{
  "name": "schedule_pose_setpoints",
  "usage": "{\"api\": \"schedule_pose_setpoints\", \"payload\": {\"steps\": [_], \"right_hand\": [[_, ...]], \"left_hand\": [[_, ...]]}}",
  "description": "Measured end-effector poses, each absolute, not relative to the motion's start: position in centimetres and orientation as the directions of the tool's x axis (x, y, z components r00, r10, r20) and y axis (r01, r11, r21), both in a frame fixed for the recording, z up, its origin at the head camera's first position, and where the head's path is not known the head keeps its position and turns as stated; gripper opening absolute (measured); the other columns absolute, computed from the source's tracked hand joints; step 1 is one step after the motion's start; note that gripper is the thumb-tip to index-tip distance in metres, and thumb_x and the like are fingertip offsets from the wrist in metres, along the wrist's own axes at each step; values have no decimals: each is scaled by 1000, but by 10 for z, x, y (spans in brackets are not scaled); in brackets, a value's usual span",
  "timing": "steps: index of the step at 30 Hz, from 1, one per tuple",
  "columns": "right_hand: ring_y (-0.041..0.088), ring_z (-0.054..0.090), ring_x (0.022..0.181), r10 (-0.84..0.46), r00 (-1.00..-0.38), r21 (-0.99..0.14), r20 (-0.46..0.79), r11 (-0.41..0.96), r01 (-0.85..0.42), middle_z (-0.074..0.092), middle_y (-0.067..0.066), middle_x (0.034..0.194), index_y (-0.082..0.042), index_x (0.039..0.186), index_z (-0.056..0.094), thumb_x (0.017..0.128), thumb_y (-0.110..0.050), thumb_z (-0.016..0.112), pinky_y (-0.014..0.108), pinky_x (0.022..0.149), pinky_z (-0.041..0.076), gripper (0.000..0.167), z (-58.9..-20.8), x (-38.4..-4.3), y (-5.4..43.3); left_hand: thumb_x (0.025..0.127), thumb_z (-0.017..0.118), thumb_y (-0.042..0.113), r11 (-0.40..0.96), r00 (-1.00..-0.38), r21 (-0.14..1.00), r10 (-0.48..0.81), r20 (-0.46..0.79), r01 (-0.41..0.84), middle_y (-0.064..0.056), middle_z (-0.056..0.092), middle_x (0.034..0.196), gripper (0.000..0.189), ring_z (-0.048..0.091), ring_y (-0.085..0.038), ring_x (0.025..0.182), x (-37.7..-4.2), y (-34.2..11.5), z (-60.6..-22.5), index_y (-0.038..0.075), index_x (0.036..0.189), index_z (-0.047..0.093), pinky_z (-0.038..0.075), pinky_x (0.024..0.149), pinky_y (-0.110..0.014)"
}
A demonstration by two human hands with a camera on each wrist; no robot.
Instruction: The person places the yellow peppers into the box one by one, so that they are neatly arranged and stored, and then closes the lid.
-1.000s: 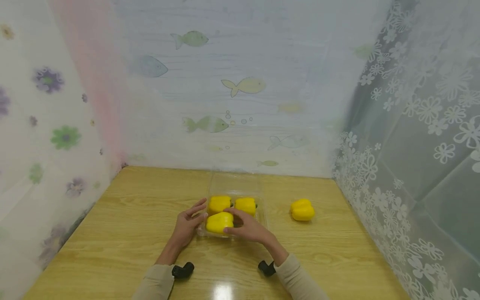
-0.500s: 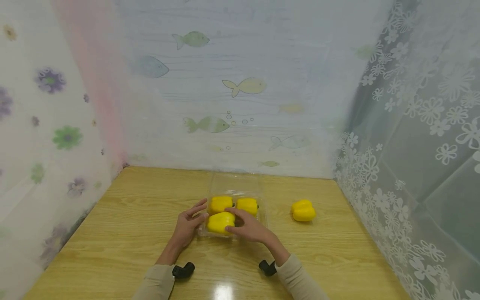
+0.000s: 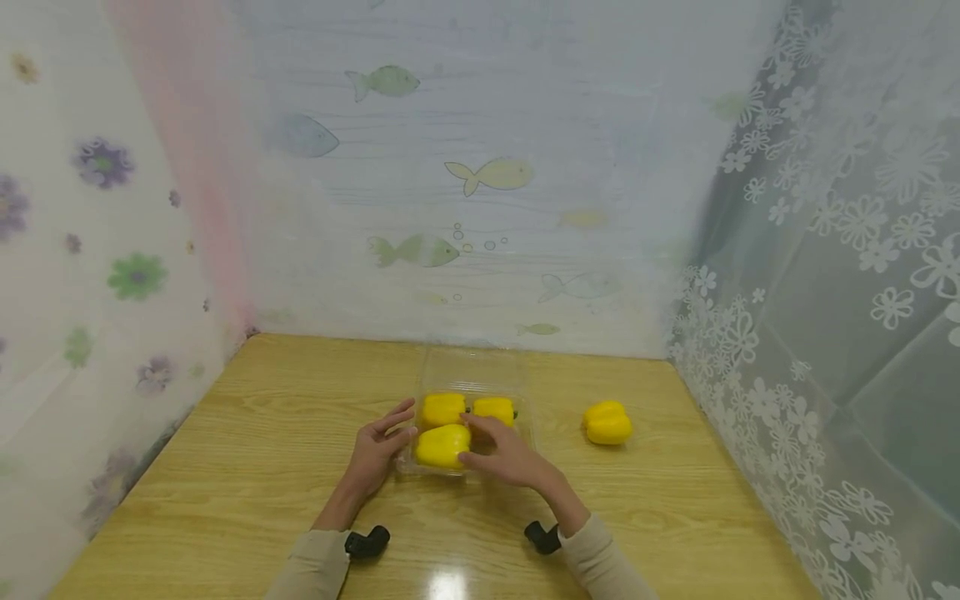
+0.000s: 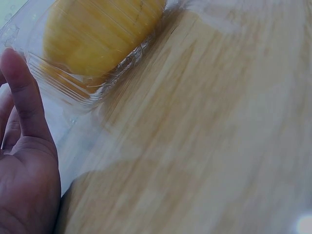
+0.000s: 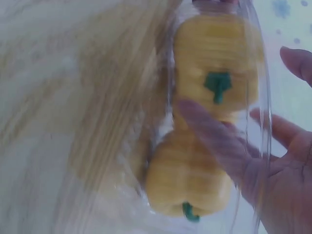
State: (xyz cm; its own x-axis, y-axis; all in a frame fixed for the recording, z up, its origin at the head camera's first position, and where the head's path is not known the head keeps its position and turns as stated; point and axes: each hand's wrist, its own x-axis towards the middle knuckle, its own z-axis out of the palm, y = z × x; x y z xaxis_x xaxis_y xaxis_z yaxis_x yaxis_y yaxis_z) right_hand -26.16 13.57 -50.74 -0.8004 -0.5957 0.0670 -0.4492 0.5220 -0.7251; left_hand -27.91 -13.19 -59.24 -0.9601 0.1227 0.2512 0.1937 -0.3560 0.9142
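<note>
A person's left hand [image 3: 375,450] is resting its thumb against the left side of a clear, rectangular plastic clamshell container [image 3: 531,450], its fingers straight and slightly spread. The right hand [image 3: 510,454] is reaching over the container's right side, with thumb and forefinger standing apart at the right end of a glossy yellow bell pepper [image 3: 442,447]; whether the fingertips are touching it, I cannot tell. That pepper is lying on its side in the container's front left, and two more blocky yellow bell peppers [image 3: 442,409] are sitting side by side behind it, their green stems pointing right. The transparent lid [image 3: 476,371] is extending open at the far side. A fourth yellow bell pepper [image 3: 607,422] is lying outside, well to the right, on the light wood-grain table [image 3: 300,417].
</note>
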Motion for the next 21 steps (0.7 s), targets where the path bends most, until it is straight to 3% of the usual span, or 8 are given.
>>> {"api": "schedule_pose_setpoints", "payload": {"steps": [7,13,21], "right_hand": [[37,47,139,-625,-779,-796,47,448,-407,39,14,160,-10,160,31,103,-40,61,51,108,47,72,-504,-265,151],[41,51,134,-590,-803,-829,88,404,-387,45,17,154,-11,158,37,103,-35,61,52,103,50,64,-500,-271,165],[46,57,125,-527,-823,-880,214,262,-397,52,26,144,-5,153,43,106,-18,55,39,94,57,50,-498,-279,189]], "left_hand": [[96,67,-1,-349,-963,917,112,246,193,-17,46,156,48,60,-2,75,-278,-132,-590,-20,136,50,42,55,-14],[96,67,-1,-346,-963,918,115,245,192,-20,43,157,48,60,-2,75,-278,-133,-591,-21,136,49,42,56,-14],[95,67,-2,-353,-966,918,112,232,179,-14,48,155,48,60,-3,77,-279,-132,-592,-20,137,50,42,56,-14]]}}
